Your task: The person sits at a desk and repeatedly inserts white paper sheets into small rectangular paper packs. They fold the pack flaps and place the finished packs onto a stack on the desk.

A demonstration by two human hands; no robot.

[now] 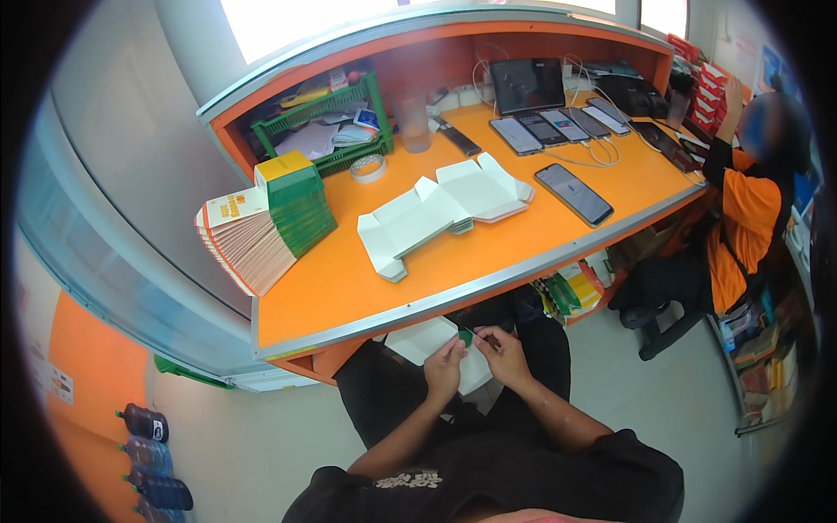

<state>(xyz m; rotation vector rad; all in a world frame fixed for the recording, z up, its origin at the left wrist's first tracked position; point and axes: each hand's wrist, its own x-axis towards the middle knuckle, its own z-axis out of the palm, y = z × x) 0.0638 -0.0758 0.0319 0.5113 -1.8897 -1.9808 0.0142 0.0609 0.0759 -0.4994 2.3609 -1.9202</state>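
Over my lap, below the table's front edge, I hold a partly folded paper box (420,339), white inside with a bit of green showing. My left hand (444,370) is closed on its near edge, thumb and fingers pinching it. Pinched fingers of my right hand (504,356) grip a flap or edge on the box's right side. Part of the box is hidden behind both hands. On the table ahead lie unfolded white box blanks (446,209), stacked and overlapping with flaps raised. To their left leans a thick row of flat green, yellow and white boxes (261,228).
On the orange table (323,292) are a tape roll (368,169), a plastic cup (412,126), a phone (574,193), several charging phones (558,126) and a tablet (527,84). A green basket (327,131) stands behind. A person in orange (741,218) sits at right.
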